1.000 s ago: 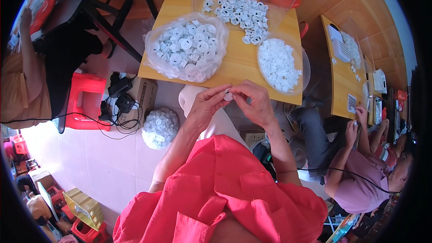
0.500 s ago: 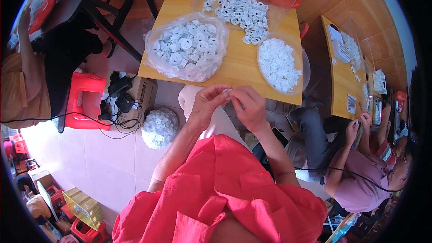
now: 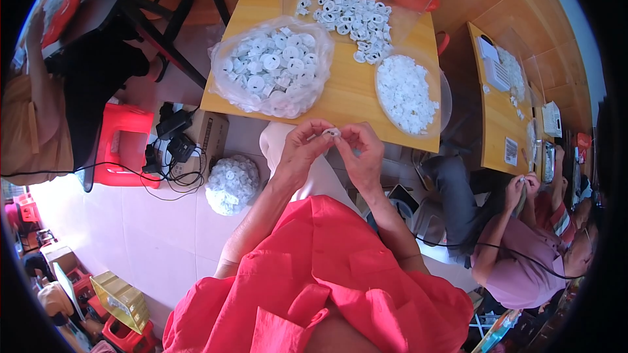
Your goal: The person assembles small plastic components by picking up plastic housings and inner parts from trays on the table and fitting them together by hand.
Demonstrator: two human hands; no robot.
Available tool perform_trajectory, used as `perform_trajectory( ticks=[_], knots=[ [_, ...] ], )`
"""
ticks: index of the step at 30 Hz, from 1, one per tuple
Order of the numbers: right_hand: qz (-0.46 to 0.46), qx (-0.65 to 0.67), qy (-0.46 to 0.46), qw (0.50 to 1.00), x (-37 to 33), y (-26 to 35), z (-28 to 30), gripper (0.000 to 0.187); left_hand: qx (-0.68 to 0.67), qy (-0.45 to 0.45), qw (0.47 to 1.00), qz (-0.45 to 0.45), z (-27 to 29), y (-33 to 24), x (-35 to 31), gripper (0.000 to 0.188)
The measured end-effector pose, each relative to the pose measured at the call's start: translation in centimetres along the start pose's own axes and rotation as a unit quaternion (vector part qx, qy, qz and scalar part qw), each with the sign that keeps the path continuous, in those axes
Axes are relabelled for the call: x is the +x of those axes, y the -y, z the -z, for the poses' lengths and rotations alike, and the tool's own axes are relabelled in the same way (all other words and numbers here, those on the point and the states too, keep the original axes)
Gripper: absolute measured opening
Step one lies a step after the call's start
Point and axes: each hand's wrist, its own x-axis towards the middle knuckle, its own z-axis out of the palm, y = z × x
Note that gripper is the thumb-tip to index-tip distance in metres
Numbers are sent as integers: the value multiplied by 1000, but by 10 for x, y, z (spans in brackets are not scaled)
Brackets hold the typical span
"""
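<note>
Just off the table's near edge, both hands meet over a small white round plastic part (image 3: 332, 132) with a dark slot in its face. My left hand (image 3: 302, 149) pinches it from one side, fingers closed. From the other side my right hand (image 3: 362, 155) grips its edge, fingertips together; a pale spot shows at its curled fingers, too small to name. Beyond my left hand sits a clear plastic bag (image 3: 327, 49) full of similar white round parts (image 3: 269, 63). A heap of small translucent white pieces (image 3: 405, 95) lies in a shallow oval tray, beyond my right hand.
More white slotted parts (image 3: 358, 26) lie loose on the wooden table (image 3: 350, 91). On the floor at left are a filled bag (image 3: 232, 185), a cardboard box (image 3: 212, 134) with cables and a red stool (image 3: 108, 147). A co-worker (image 3: 520, 255) sits at another table on the right.
My right hand has turned and shifted slightly left. The white part between my fingers is tipped so that its slotted face shows more. At right, the co-worker's hands have come together.
</note>
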Motion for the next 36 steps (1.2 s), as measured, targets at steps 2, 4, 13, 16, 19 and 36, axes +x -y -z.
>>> perform_trajectory(
  ticks=[2,4,13,16,19,36],
  knots=[
    [7,-20,-1,1000,1,2,-2,12,-13,12,1000,-14,2,4,1,17],
    [7,-25,1,1000,1,3,-3,12,-7,10,1000,-21,2,4,1,17],
    [-32,-2,11,999,0,-1,-3,8,83,-6,993,-88,-2,6,0,15],
    [-94,90,4,992,1,-1,-1,8,90,14,993,-75,-6,-3,-3,20],
    [-131,149,-4,980,2,0,0,8,76,25,995,-62,-4,-3,-5,27],
    [27,-108,93,989,12,22,9,9,108,-46,992,-37,-2,3,-4,24]
  ],
)
